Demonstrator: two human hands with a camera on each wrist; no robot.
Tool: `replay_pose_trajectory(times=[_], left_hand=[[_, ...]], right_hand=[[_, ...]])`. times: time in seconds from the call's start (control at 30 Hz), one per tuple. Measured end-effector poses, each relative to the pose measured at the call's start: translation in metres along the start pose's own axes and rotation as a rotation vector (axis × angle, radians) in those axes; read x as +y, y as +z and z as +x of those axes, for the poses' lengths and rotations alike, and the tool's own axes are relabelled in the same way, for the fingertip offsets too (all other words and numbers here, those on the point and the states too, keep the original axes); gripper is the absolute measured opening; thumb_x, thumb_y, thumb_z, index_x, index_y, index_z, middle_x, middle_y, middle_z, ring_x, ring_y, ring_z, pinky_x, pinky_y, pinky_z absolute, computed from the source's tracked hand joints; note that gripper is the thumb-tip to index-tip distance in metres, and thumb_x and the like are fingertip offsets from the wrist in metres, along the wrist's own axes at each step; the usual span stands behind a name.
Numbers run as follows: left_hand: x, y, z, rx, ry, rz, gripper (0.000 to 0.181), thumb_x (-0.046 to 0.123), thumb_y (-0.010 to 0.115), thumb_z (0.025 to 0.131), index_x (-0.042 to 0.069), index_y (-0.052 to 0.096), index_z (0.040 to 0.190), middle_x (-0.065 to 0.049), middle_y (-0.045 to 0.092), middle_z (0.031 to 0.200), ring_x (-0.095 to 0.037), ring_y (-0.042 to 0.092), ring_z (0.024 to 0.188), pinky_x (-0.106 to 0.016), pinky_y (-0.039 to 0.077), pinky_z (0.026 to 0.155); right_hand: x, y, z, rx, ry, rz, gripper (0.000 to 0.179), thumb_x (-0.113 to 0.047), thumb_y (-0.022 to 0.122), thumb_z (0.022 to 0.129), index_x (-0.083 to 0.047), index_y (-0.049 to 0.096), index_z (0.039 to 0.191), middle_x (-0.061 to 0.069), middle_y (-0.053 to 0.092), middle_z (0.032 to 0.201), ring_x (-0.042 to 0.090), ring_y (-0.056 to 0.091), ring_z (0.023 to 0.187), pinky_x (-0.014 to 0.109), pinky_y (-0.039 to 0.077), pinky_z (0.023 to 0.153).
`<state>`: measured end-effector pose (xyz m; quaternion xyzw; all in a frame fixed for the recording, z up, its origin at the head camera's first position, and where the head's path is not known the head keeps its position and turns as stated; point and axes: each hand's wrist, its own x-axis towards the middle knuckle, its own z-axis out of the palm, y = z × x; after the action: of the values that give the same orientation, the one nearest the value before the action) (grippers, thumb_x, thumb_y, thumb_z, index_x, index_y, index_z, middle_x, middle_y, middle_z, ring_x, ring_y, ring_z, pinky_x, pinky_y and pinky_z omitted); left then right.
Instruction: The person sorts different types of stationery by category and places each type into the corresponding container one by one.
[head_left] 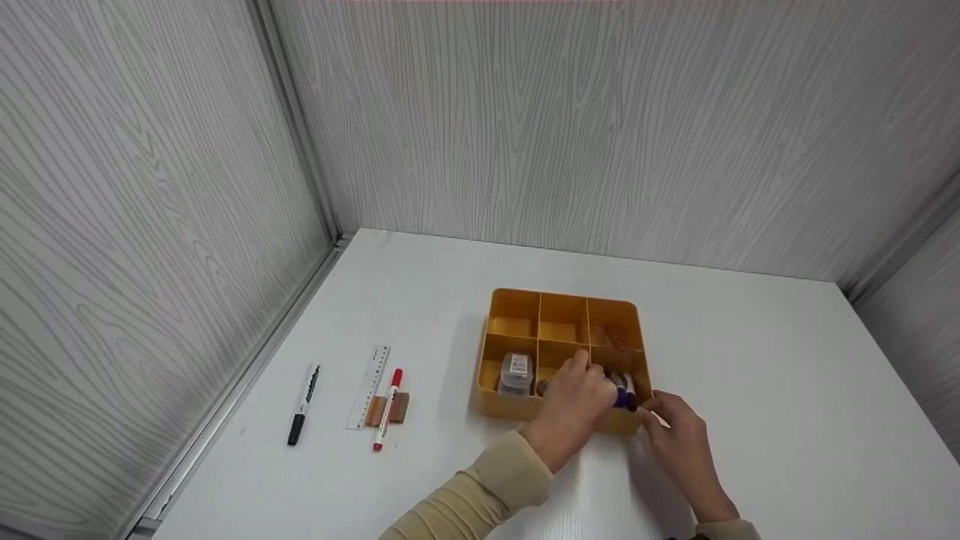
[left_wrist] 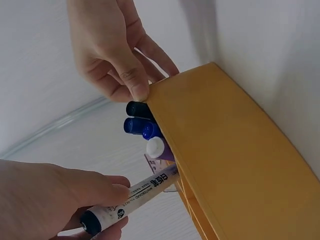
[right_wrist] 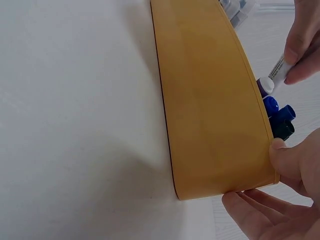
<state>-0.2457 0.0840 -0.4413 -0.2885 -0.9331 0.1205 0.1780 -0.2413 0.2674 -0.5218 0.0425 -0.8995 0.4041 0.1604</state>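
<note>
My left hand (head_left: 574, 397) grips a whiteboard marker (left_wrist: 147, 192) with a dark end cap. The marker slants over the rim of a yellow divided organizer box (head_left: 517, 407), its far end hidden behind the wall. My right hand (head_left: 679, 435) pinches the box's near right corner, thumb on the rim and fingers around the side. Between the hands, several markers stick out of the near right compartment, among them a blue marker (left_wrist: 137, 125), a dark-capped marker (left_wrist: 139, 109) and a white-ended purple one (left_wrist: 157, 148).
A small clear plastic case (head_left: 516, 375) sits in the near left compartment. Left of the box lie a clear ruler (head_left: 369, 386), a red marker (head_left: 387, 411) across an orange block (head_left: 375, 412) and a brown block (head_left: 400, 409), and a black marker (head_left: 303, 405). Panel walls border the table.
</note>
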Motion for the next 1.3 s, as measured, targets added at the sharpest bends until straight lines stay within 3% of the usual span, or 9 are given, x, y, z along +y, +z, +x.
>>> replay_pose_trajectory(times=[0.27, 0.47, 0.7, 0.97, 1.17, 1.3], left_hand=[[0.004, 0.01, -0.003, 0.136, 0.071, -0.21, 0.007, 0.017, 0.073, 0.089, 0.019, 0.076, 0.096, 0.004, 0.072, 0.092, -0.011, 0.056, 0.084, -0.021, 0.044, 0.08], [0.002, 0.014, -0.003, 0.127, 0.096, -0.318, 0.01, 0.01, 0.069, 0.091, 0.013, 0.074, 0.099, 0.001, 0.07, 0.095, -0.012, 0.059, 0.088, -0.019, 0.049, 0.08], [0.003, 0.019, -0.002, 0.122, 0.081, -0.311, 0.014, 0.016, 0.067, 0.094, 0.012, 0.073, 0.106, 0.002, 0.072, 0.098, -0.011, 0.059, 0.091, -0.019, 0.05, 0.082], [0.0, 0.022, -0.005, 0.064, 0.042, -0.384, 0.026, 0.018, 0.064, 0.097, 0.012, 0.067, 0.122, 0.0, 0.069, 0.115, -0.011, 0.059, 0.1, -0.02, 0.05, 0.091], [-0.003, 0.025, -0.009, 0.096, 0.031, -0.407, 0.033, 0.018, 0.061, 0.098, 0.01, 0.062, 0.13, -0.003, 0.067, 0.122, -0.013, 0.061, 0.105, -0.021, 0.051, 0.093], [-0.006, 0.025, -0.012, 0.114, 0.026, -0.398, 0.03, 0.017, 0.062, 0.098, 0.01, 0.063, 0.126, -0.003, 0.067, 0.123, -0.014, 0.062, 0.107, -0.022, 0.051, 0.094]], right_hand=[[0.0, 0.0, 0.0, 0.019, -0.014, -0.011, 0.007, 0.001, 0.07, 0.089, 0.001, 0.064, 0.094, 0.023, 0.066, 0.116, 0.042, 0.063, 0.116, 0.044, 0.055, 0.091], [0.001, 0.001, 0.0, 0.033, -0.035, -0.033, 0.007, 0.002, 0.07, 0.088, 0.0, 0.064, 0.092, 0.022, 0.066, 0.114, 0.043, 0.062, 0.116, 0.043, 0.055, 0.091], [0.0, 0.001, 0.001, 0.012, -0.001, -0.027, 0.007, 0.0, 0.07, 0.089, 0.002, 0.064, 0.092, 0.022, 0.065, 0.116, 0.041, 0.061, 0.119, 0.042, 0.054, 0.093], [0.0, 0.001, 0.001, 0.014, -0.008, -0.03, 0.006, 0.0, 0.069, 0.089, 0.0, 0.064, 0.09, 0.023, 0.066, 0.116, 0.042, 0.061, 0.118, 0.044, 0.054, 0.092], [-0.001, 0.001, 0.001, -0.004, 0.006, -0.033, 0.006, -0.003, 0.069, 0.091, 0.001, 0.064, 0.091, 0.023, 0.066, 0.119, 0.042, 0.059, 0.121, 0.045, 0.053, 0.094], [0.0, 0.0, 0.001, -0.015, 0.009, -0.014, 0.009, -0.006, 0.068, 0.092, 0.002, 0.064, 0.092, 0.022, 0.065, 0.118, 0.042, 0.058, 0.123, 0.045, 0.053, 0.095]])
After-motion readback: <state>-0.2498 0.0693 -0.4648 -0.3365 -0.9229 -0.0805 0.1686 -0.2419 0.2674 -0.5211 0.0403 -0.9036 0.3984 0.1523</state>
